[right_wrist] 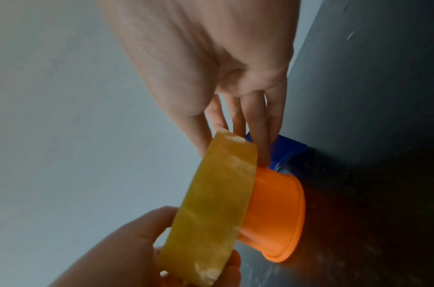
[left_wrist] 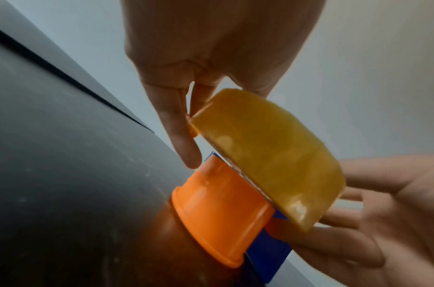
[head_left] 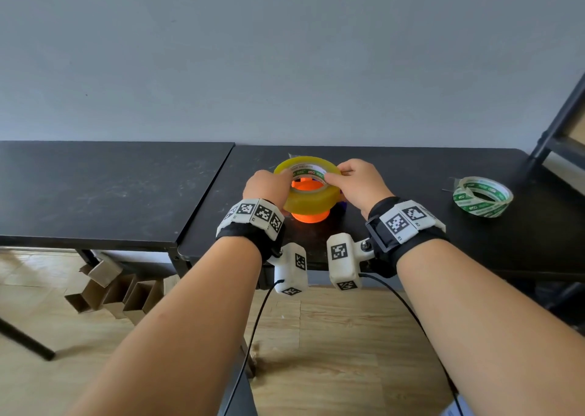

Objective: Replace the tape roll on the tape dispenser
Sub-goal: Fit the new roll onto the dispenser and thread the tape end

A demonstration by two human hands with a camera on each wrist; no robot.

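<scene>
A full yellow tape roll (head_left: 311, 195) sits tilted, partly over the orange hub (head_left: 311, 217) of the tape dispenser on the black table (head_left: 395, 168). My left hand (head_left: 269, 184) pinches the roll's left rim and my right hand (head_left: 356, 183) pinches its right rim. In the left wrist view the roll (left_wrist: 267, 155) leans above the hub (left_wrist: 220, 209), with the dispenser's blue body (left_wrist: 269, 258) behind it. The right wrist view has the roll (right_wrist: 218, 203) edge-on against the hub (right_wrist: 274, 215), with the right fingers (right_wrist: 256, 132) reaching down past its rim.
A nearly used-up tape roll (head_left: 482, 197) with a green-printed core lies on the table at the right. A second black table (head_left: 95, 194) adjoins on the left. A dark metal rack (head_left: 560, 130) stands at the far right. Cardboard boxes (head_left: 110, 295) sit on the wooden floor.
</scene>
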